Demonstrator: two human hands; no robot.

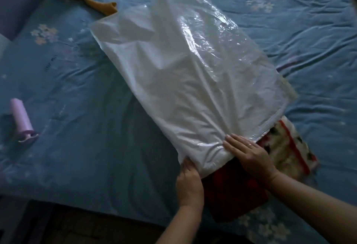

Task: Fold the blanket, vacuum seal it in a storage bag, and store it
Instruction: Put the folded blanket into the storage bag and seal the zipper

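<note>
Bagging step, I'd say: left hand (pixel 190 182) grips the storage bag (pixel 183 79) by its mouth, right hand (pixel 249 156) presses flat-fingered at that mouth, blanket (pixel 231 189) poking out of it, so it needs shoving deeper before sealing.

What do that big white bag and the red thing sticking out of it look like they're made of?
The bag looks like thin plastic film, milky and glossy: it shows bright glare streaks and sharp crinkles. The blanket looks like soft cloth, perhaps fleece: its dark red part is matte with no shine, and the pale patterned part beside it looks fuzzy.
</note>
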